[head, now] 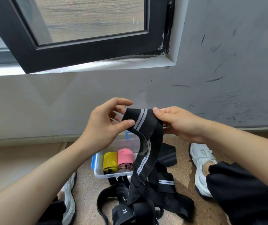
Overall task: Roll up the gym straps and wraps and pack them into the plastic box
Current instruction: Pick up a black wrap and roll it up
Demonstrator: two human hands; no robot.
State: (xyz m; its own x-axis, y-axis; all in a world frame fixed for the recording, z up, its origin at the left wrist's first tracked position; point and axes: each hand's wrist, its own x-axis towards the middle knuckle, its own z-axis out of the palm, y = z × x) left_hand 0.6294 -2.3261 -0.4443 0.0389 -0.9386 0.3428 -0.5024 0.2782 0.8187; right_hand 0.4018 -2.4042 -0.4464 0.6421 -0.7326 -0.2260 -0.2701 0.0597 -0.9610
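Black striped wrap is being held in the air above the plastic box, spread flat between both hands.

- Left hand: the wrap's left edge is being pinched, thumb on the front, fingers behind, index finger lifted clear.
- Right hand: the top right corner is being pinched between thumb and fingers.
- The tail is hanging down past the box into the black strap tangle on the floor.

Handling, judged:
- Light, soft, elastic webbing is being dealt with. It has no stiffness and is drooping wherever it is unsupported.
- It is not fragile, and the weave does not look slippery.
- Rolling is best being started from the end in hand, with the tail kept taut and the edges aligned. A slack roll is likely to spring open.
- A darker patch is showing lower on the tail, possibly a fastener. This cannot be told.

Counts:
- In hand: 1 wrap.
- In box: 2 finished rolls lying side by side, touching. These are 1 yellow roll and 1 pink roll.
- On floor: the tangle is not being resolved into a count. Further grey-striped lengths are showing, but whether they are separate pieces cannot be told.
- Boxes: 1.
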